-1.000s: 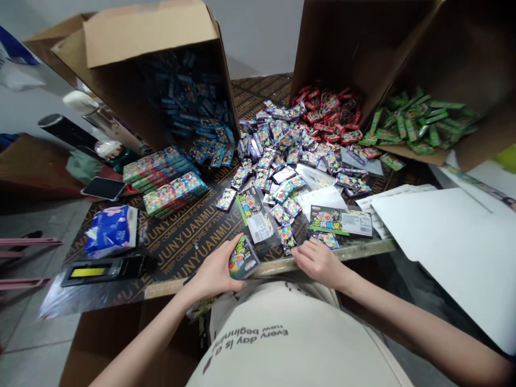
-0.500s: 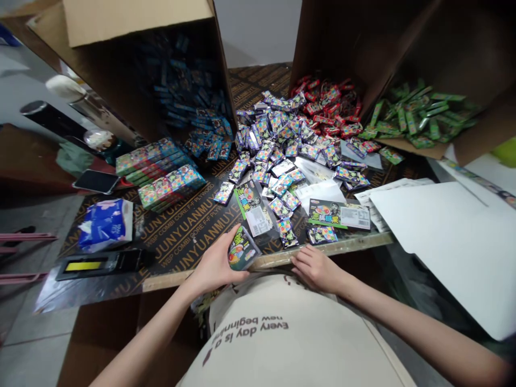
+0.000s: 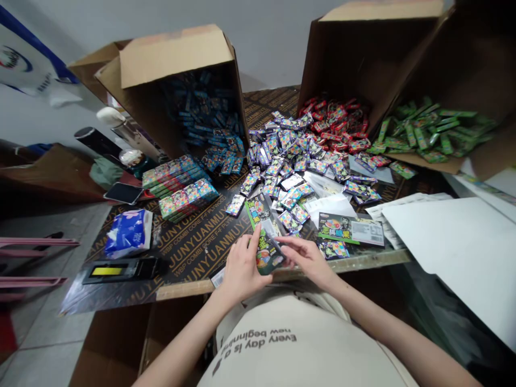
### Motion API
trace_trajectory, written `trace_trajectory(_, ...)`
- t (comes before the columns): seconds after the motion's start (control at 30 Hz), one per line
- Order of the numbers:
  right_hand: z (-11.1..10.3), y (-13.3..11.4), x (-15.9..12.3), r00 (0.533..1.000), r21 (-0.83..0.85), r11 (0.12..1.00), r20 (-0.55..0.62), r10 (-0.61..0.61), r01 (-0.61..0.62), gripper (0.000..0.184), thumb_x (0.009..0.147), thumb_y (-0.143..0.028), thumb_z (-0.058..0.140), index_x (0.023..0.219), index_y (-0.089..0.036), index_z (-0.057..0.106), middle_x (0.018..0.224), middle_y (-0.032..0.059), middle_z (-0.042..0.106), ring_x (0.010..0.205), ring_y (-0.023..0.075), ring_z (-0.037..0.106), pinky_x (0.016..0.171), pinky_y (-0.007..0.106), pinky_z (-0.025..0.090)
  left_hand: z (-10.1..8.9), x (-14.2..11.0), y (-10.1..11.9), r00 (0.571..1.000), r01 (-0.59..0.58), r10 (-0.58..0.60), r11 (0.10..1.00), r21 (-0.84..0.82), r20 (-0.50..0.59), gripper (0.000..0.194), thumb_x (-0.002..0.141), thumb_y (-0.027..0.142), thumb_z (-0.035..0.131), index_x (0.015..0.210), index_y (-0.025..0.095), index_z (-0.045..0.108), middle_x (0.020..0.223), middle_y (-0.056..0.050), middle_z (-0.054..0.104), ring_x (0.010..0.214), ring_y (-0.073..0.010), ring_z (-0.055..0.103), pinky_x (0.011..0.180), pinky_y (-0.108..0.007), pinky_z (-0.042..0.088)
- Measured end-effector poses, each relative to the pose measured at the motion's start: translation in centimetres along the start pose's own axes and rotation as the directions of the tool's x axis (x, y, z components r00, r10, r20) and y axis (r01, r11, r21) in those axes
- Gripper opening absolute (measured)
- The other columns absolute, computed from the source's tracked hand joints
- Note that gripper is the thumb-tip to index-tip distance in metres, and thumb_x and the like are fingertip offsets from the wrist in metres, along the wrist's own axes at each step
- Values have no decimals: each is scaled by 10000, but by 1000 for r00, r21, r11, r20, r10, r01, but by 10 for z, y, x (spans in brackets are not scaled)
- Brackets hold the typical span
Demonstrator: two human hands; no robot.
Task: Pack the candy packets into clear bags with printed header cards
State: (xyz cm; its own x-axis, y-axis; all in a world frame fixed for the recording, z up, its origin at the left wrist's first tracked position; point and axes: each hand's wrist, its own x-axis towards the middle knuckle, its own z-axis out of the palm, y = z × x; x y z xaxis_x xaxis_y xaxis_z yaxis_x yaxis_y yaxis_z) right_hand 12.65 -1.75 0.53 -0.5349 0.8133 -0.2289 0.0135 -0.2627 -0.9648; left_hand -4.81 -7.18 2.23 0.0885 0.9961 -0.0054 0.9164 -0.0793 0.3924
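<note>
My left hand is closed round a small plastic pouch with a green and black printed label, held just above the table's near edge. My right hand has come up against the pouch from the right, its fingers pinching at the pouch's upper right side. Just beyond the hands lie two more flat labelled pouches and a few loose purple candy packets. A wide heap of purple candy packets spreads across the middle of the table.
Three cardboard boxes lie tipped on their sides at the back, holding blue packets, red packets and green packets. Stacked colourful boxes, a tissue pack, a black device and a phone sit on the left. White sheets overhang the right.
My right hand has left the table edge and moved left onto the pouch. My left hand has lifted the pouch slightly. The camera view has tilted upward.
</note>
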Motion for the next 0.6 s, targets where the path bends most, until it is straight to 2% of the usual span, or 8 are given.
trace_trajectory(0.13, -12, 4, 2, 997, -14, 999, 58, 52, -51, 331, 730, -356, 640, 996, -159, 657, 698, 14, 637, 579, 101, 558, 570, 234, 468, -6, -3, -7, 995, -76, 73, 996, 42, 63, 1026, 572, 307, 650, 1416, 208, 74, 1098, -89, 459, 1001, -266, 438, 860, -385, 374)
trace_trajectory(0.27, -7, 11, 2, 994, -69, 995, 71, 82, -77, 441, 631, -292, 713, 1035, -138, 627, 757, 23, 651, 642, 130, 596, 652, 281, 502, -6, -6, 1, 983, -162, 145, 975, 155, 111, 957, 589, 261, 629, 1408, 199, 139, 1132, -110, 467, 998, -283, 425, 837, -405, 359)
trace_trajectory(0.43, 8, 4, 5, 992, -307, 944, -1, -124, 117, 493, 550, -173, 724, 1036, -180, 640, 947, 34, 659, 879, 201, 595, 825, 325, 469, -4, -8, 16, 951, -287, 250, 934, 215, 184, 892, 625, 216, 593, 1405, 184, 163, 1157, -116, 482, 947, -277, 434, 785, -400, 358)
trace_trajectory(0.5, 8, 0, 7, 995, -232, 967, 10, -104, 103, 525, 589, -192, 712, 1105, -183, 614, 963, 36, 658, 889, 199, 594, 822, 323, 472, -7, -7, 13, 955, -275, 241, 939, 209, 173, 905, 623, 239, 602, 1407, 170, 154, 1164, -119, 478, 957, -279, 430, 790, -402, 357)
trace_trajectory(0.6, 1, -3, 9, 995, 46, 999, 103, 3, -7, 486, 735, -301, 627, 1200, -184, 548, 898, 32, 666, 778, 148, 614, 736, 301, 504, -14, -5, 2, 974, -215, 196, 957, 198, 110, 961, 605, 275, 630, 1412, 159, 122, 1186, -128, 460, 995, -286, 417, 826, -408, 348)
